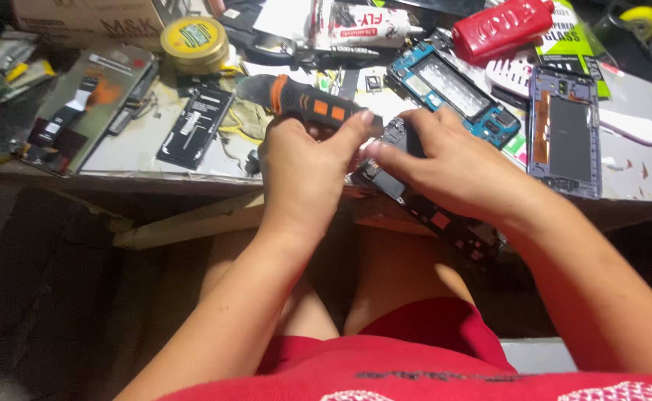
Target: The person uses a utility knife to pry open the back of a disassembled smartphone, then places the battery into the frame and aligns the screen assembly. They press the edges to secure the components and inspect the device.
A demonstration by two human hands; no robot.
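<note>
Head view shows the left hand [303, 167] closed around a black-and-orange screwdriver [311, 104]. Its tip points right toward the phone frame [445, 219] at the worktop's [638, 178] front edge, which the right hand [452, 167] grips, long axis running down-right.

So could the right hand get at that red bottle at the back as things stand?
Probably not at once: the right hand is holding the dark phone frame, and an opened blue phone lies between it and the red bottle.

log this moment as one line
left hand: grips black-orange screwdriver | right hand: holds opened phone frame | place: cluttered bench
</note>
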